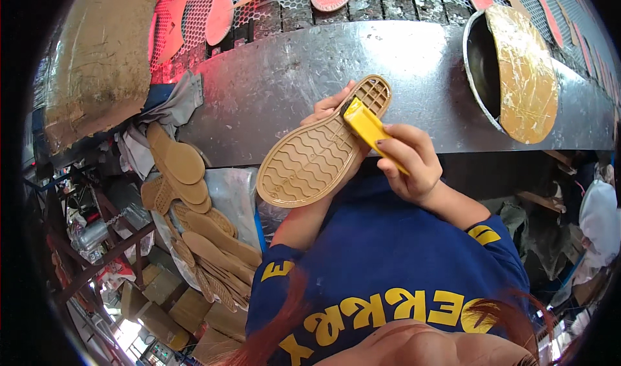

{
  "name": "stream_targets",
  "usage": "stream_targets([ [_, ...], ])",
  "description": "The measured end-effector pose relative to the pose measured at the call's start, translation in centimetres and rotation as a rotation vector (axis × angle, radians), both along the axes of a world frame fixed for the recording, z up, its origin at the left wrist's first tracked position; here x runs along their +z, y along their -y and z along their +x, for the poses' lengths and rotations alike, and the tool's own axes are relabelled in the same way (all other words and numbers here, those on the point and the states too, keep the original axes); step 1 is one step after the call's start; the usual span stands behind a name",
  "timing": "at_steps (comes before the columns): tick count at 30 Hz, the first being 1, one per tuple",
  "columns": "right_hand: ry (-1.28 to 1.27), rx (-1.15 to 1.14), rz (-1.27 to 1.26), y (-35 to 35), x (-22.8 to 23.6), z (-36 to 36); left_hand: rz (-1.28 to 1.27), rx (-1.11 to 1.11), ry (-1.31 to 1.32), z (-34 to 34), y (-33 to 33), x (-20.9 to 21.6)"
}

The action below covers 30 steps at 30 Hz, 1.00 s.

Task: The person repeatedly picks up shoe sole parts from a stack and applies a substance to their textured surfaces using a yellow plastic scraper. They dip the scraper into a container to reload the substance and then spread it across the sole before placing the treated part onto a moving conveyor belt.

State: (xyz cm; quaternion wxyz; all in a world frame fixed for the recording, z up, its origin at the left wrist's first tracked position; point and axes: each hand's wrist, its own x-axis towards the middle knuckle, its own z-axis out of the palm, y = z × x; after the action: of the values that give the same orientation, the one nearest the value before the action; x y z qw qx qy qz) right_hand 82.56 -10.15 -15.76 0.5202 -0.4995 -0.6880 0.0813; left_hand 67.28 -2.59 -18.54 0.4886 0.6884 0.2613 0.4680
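Note:
A tan shoe sole is tilted over the near edge of the metal table, its wavy tread and gridded heel facing up. Behind it, my left hand grips the sole; its fingers show along the far-left edge by the heel, while the palm is hidden. In my right hand is a flat yellow-handled brush, pinched between thumb and fingers. The brush's dark tip rests at the sole, where the heel grid meets the tread; its bristles are hard to make out.
A round metal pot with a tan board partly covering it stands right on the metal table. More tan soles lie piled at the left. Beyond is a mesh conveyor carrying shoe pieces. Cardboard rises at far left, beside grey cloth.

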Motion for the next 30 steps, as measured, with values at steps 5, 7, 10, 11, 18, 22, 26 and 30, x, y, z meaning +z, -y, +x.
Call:
stream_targets([
  [5, 0.048, 0.144, 0.051, 0.4, 1.0, -1.6, -0.177, 0.129, 0.229, 1.2, 1.5, -1.3],
  [7, 0.06, 0.163, 0.112, 0.2, 1.2, -2.2, -0.115, 0.143, 0.081, 1.4, 1.3, -0.5],
  [10, 0.045, 0.213, 0.207, 0.0, 1.5, -3.1, -0.044, 0.173, -0.053, 1.4, 1.3, -0.3],
  [11, 0.027, 0.246, 0.2, 0.0, 1.6, -3.2, 0.0, 0.165, -0.071, 1.6, 1.3, 0.2],
  [18, 0.033, 0.093, 0.138, -0.5, 3.2, -3.3, 0.146, 0.224, -0.059, 1.1, 0.8, 0.1],
  [22, 0.072, 0.146, 0.164, -0.7, 3.8, -4.2, 0.157, 0.24, -0.01, 1.2, 0.8, -0.6],
  [26, 0.072, 0.201, 0.188, -0.8, 4.2, -5.4, 0.168, 0.217, -0.153, 1.0, 0.8, 0.4],
  [30, 0.086, 0.232, 0.215, -1.4, 4.4, -6.6, 0.144, 0.191, -0.088, 1.0, 0.4, -0.8],
])
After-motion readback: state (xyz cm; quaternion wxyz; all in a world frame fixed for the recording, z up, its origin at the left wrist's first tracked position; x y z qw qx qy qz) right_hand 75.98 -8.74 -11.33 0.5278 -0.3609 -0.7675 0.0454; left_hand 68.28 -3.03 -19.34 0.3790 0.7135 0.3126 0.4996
